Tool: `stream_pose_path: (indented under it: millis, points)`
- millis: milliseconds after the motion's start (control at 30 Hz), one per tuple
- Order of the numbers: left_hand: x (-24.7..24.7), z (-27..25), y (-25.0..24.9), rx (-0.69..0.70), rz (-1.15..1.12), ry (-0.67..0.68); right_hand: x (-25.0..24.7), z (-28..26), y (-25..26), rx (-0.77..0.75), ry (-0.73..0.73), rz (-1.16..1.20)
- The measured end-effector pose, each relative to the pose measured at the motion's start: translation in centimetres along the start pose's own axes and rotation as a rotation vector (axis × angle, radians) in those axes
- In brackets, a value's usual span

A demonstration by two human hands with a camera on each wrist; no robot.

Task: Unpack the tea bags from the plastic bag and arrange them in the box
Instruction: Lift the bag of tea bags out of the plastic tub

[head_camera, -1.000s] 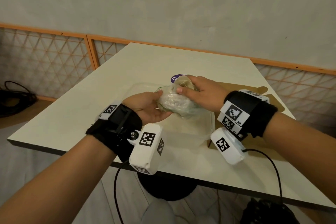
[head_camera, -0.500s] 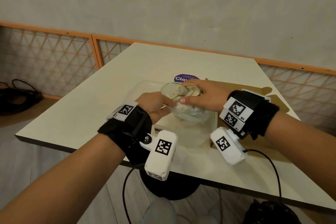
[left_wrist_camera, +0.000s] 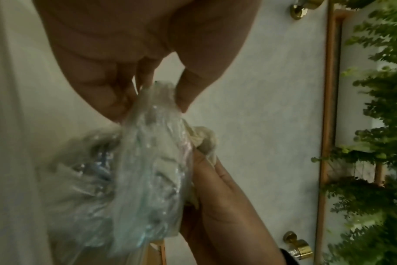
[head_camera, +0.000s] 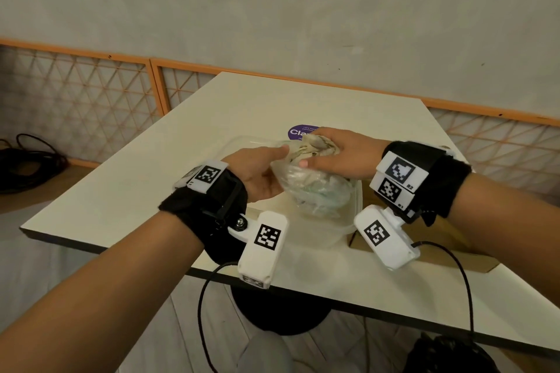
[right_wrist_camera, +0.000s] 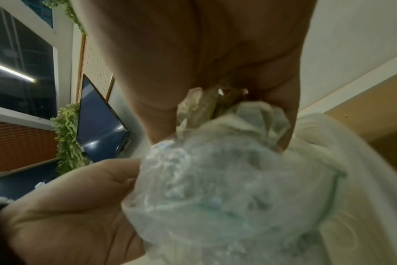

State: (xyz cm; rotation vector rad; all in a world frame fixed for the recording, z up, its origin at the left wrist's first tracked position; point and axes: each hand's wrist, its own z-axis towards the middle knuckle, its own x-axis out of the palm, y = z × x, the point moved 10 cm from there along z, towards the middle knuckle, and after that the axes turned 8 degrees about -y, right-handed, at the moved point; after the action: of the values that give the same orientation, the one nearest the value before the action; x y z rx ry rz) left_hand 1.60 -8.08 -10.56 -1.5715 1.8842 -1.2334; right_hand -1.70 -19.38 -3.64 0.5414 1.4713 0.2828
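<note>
A clear plastic bag point(head_camera: 315, 191) full of pale tea bags hangs over a clear plastic box point(head_camera: 356, 209) on the table. My left hand point(head_camera: 266, 172) pinches the bag's left rim point(left_wrist_camera: 159, 96) between thumb and fingers. My right hand point(head_camera: 336, 154) grips a bunch of crumpled tea bags point(head_camera: 315, 145) at the bag's mouth. In the right wrist view the tea bags point(right_wrist_camera: 258, 114) sit between its thumb and fingers, just above the plastic bag point(right_wrist_camera: 227, 188). The bag's lower part blurs in the left wrist view.
A purple round sticker point(head_camera: 298, 132) lies on the cream table point(head_camera: 151, 185) behind the box. A brown cardboard sheet point(head_camera: 439, 245) lies under my right wrist. An orange lattice fence point(head_camera: 91, 100) runs behind the table; black cables point(head_camera: 27, 160) lie on the floor at left.
The bag's mouth has been pulled open. My right hand went from the top of the shut bag into its mouth and now lifts a bunch of tea bags. My left hand moved onto the rim.
</note>
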Motion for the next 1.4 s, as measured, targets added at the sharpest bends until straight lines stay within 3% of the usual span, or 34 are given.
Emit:
stream_pose_path:
  millis: [200, 267, 333, 433, 533, 633, 733, 833, 967, 1100, 1233, 1333, 1400]
  points:
    - [0.2, 0.4, 1.7, -0.116, -0.077, 0.019, 0.8, -0.4, 0.0, -0.022, 0.044, 0.022]
    - [-0.1, 0.2, 1.4, -0.096, -0.084, -0.011, 0.6, -0.5, -0.2, -0.031, 0.009, -0.037]
    - [-1.0, 0.2, 0.2, 0.0, 0.019, -0.077, 0.4, -0.4, -0.7, -0.021, -0.026, -0.088]
    - [-2.8, -0.5, -2.7, 0.288, 0.289, -0.203, 0.6, 0.1, -1.2, -0.007, -0.036, -0.041]
    - [-1.7, -1.9, -3.5, 0.46, 0.513, -0.138, 0.5, 0.4, -1.2, 0.041, -0.04, 0.116]
    - [-0.9, -1.7, -1.9, 0.37, 0.697, -0.023, -0.1, 0.5, -0.7, 0.081, -0.053, 0.286]
    - [-2.2, -0.9, -1.7, 0.28, 0.636, -0.055, 0.0, 0.8, -0.9, 0.122, 0.003, 0.342]
    - [-2.6, -1.1, -2.3, 0.305, 0.499, -0.067, 0.9, 0.4, -1.2, 0.153, 0.127, 0.32]
    - [-0.3, -1.7, -1.9, 0.355, 0.629, 0.075, 2.4, -0.3, 0.1, 0.08, 0.213, 0.206]
    - [0.4, -1.5, -2.5, 0.439, 0.77, 0.049, 1.9, 0.5, 0.3, 0.053, 0.096, 0.177]
    - [-0.1, -1.9, -3.7, 0.496, 0.638, 0.013, -1.2, 1.1, -0.1, 0.085, -0.064, 0.345]
    - [-1.0, -1.6, -4.3, 0.492, 0.63, -0.045, -2.7, 1.4, 0.2, 0.085, -0.093, 0.422]
    - [-0.9, -1.7, -4.5, 0.486, 0.677, -0.017, -3.0, 1.5, 0.4, 0.094, -0.092, 0.446]
